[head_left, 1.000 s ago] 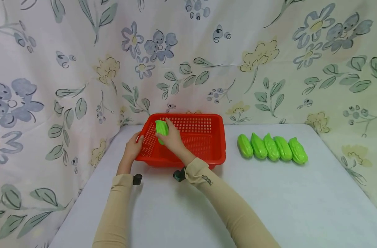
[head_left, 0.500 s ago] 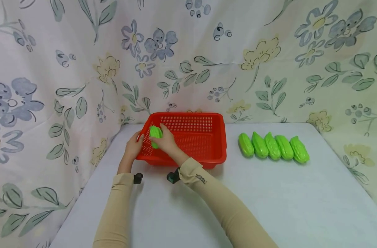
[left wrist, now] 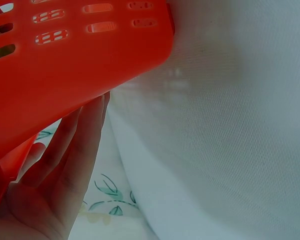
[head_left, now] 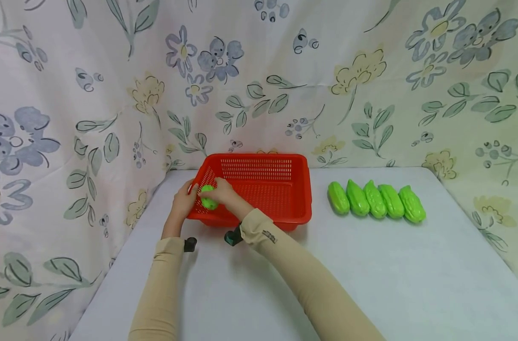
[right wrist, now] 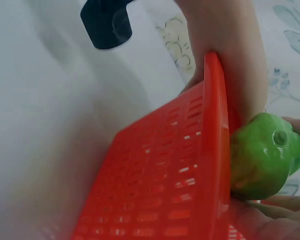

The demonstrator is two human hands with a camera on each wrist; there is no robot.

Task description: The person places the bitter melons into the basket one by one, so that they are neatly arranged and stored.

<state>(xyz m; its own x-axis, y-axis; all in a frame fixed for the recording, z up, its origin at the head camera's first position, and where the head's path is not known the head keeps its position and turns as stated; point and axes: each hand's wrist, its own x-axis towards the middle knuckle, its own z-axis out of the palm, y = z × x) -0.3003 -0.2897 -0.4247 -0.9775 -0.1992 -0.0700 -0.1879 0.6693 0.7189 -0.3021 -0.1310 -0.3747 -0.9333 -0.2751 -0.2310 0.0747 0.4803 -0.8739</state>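
A red plastic basket (head_left: 259, 220) with slotted walls stands on the table. My left hand (head_left: 184, 201) grips its left rim, thumb over the edge; in the left wrist view the fingers (left wrist: 80, 145) lie along the outer wall. Inside the basket's left end, my right hand (head_left: 226, 193) holds a glossy green bitter melon (head_left: 209, 201), bumpy and plastic-looking. The right wrist view shows the melon's stem end (right wrist: 270, 155) just behind the basket's near rim (right wrist: 217, 150), with fingers on both sides of it.
Several similar green bitter melons (head_left: 375, 201) lie side by side in a row to the right of the basket. The white tabletop (head_left: 370, 265) extends around them. A floral curtain (head_left: 259, 61) hangs behind and at the left. Dark wrist-worn devices (head_left: 233, 236) sit near the cuffs.
The right hand has carried the bitter melon lower and slightly left, deeper into the basket's left end. My left hand stays on the rim, and the row of melons has not moved.
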